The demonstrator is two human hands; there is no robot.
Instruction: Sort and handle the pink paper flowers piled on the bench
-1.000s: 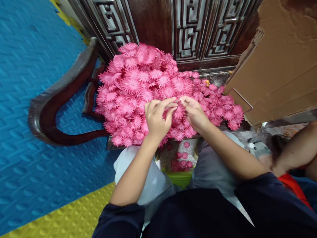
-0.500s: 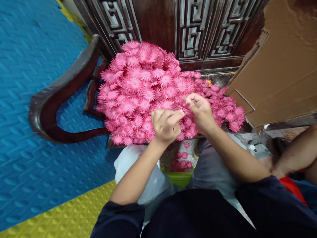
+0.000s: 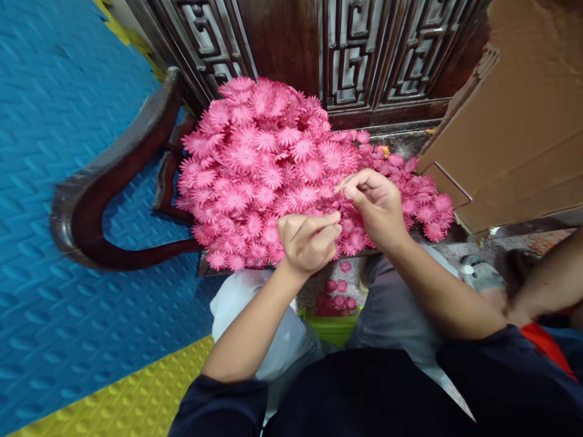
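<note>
A big heap of pink artificial flowers [image 3: 273, 176] with thin spiky petals lies on a dark wooden seat in front of me. My left hand [image 3: 310, 243] is over the heap's front edge, its fingers curled and thumb pressed to the forefinger in a pinch. Just beyond and to the right, my right hand [image 3: 377, 205] pinches with thumb and forefinger above the flowers. Whatever either hand holds is too small or hidden against the pink to make out. A small gap lies between the two sets of fingertips.
A dark curved wooden armrest [image 3: 86, 212] stands left, over blue matting [image 3: 68, 334]. Carved panels [image 3: 350, 54] rise behind the heap. A cardboard sheet [image 3: 523, 121] leans at right, near another person's arm [image 3: 546, 279]. Between my knees is a green container [image 3: 334, 329], with small pink flowers beyond it.
My left hand has dropped slightly toward me and its fingers have curled further. The dark pink piece seen at my right fingertips is no longer visible there. The heap looks unchanged.
</note>
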